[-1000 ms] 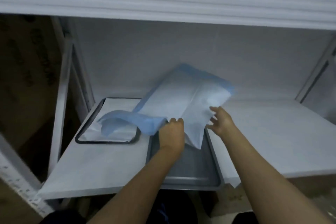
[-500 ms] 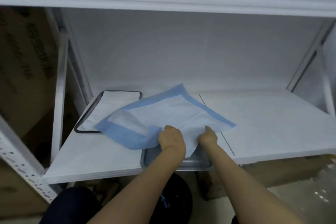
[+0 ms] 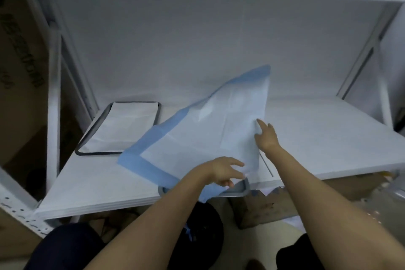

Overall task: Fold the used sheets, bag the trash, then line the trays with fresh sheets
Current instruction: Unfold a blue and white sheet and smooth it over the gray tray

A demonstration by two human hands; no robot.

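A white sheet with a blue border [image 3: 203, 138] lies spread over the grey tray [image 3: 242, 190] at the shelf's front edge, so only the tray's near rim shows. The sheet's far corner stands raised off the shelf. My left hand [image 3: 223, 171] pinches the sheet's near edge, thumb under and fingers over. At the sheet's right edge my right hand [image 3: 266, 136] holds it with fingers stretched forward, and the thumb is hidden. A second, dark-rimmed tray [image 3: 79, 151] sits at the back left, lined with a white sheet [image 3: 122, 129].
The white shelf [image 3: 328, 138] stretches to the right, with metal uprights at both ends and another shelf edge overhead. Cardboard boxes stand at the left and below the shelf. A dark bag-like thing [image 3: 203, 226] is on the floor under my arms.
The sheet has been opened out wider across the front tray, and its far corner has lifted. My right hand moved up and right along the sheet's edge. My left hand stayed at the near edge.
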